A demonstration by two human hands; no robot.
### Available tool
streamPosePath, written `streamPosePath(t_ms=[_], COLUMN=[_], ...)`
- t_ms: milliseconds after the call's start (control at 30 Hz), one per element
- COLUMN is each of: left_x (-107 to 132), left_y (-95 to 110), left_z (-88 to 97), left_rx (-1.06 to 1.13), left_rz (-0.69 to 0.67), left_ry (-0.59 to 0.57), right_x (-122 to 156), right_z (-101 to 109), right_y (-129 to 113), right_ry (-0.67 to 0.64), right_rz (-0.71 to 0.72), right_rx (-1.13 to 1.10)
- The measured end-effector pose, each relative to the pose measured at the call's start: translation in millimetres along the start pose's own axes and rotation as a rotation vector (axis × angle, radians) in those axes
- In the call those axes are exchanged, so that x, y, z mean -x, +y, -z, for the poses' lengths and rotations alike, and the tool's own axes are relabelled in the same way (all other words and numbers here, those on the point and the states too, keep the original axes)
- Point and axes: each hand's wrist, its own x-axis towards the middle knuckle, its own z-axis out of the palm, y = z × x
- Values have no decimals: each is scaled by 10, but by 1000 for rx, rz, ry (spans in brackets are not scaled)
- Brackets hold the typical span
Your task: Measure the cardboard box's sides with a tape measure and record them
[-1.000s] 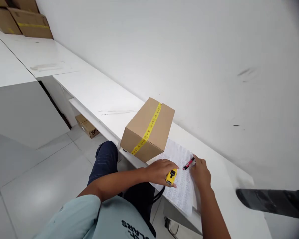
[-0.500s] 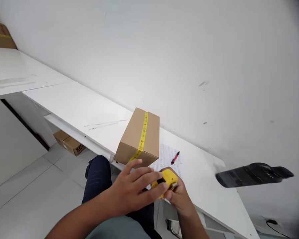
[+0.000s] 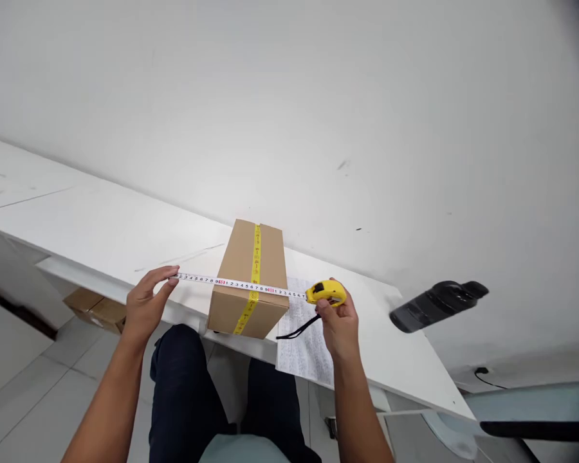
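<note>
Here, our left hand [image 3: 147, 299] pinches the free end of the blade [image 3: 236, 285]. The blade stretches over the box [image 3: 237, 260], crossing its yellow tape [image 3: 256, 254], to the case [image 3: 335, 293] clasped in our right hand [image 3: 342, 325] near the paper [image 3: 303, 354]. Farther right, a bottle [image 3: 437, 305].

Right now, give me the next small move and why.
Probably ease the left hand rightward to the near box's left edge: it pinches the blade near its end, well left of that edge, while the right hand holds the yellow case beyond the opposite edge.
</note>
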Motion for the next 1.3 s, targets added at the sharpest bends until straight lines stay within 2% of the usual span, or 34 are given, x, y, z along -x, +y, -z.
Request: streamPosePath(t_ms=[100,200,267,367,467,533,633,700,800,867,933,1033,1100,1167,1300], left_x=[-8,21,53,99,118,129,207,323,552,674,720,647,559,481,369], left_y=[12,182,294,390,417,427,488,598,889,1125,1332,1499,1510,1466,1302], left_z=[-60,-164,-259,-391,-433,-370,-132,50,146,30,-180,-469,-572,-628,-749], left_rx=[18,-39,-81,-120,-124,-136,-212,-313,-441,-407,-342,-310,-336,-367,-365], left_rz=[-61,-280,-382,-418,-452,-493,-551,-622,-793,-891,-935,-923,-893,-872,-834], left_ry=[-155,-321,-347,-255,-145,-56,119,193,144,61,8,-1,-10,-42,-127], right_x=[-19,1,3,-3,19,49,15,-153,-710,-1226,-1748,-2343,-2564,-2668,-2661], right_z=[-38,-144,-207,-248,-230,-179,-42,48,42,-116,-388,-884,-1174,-1384,-1552], right_y=[94,133,133,121,113,110,96,67,-17,-71,-79,58,241,470,930], right_ry=[-44,-89,-98,-87,-84,-89,-74,-96,-234,-379,-510,-569,-602,-652,-736], right_rz=[-6,3,2,-13,-42,-64,-47,-15,22,13,-36,-107,-168,-213,-270], right_rx=[41,52,50,39,13,-20,-91,-128,-142,-151,-196,-318,-375,-405,-442])
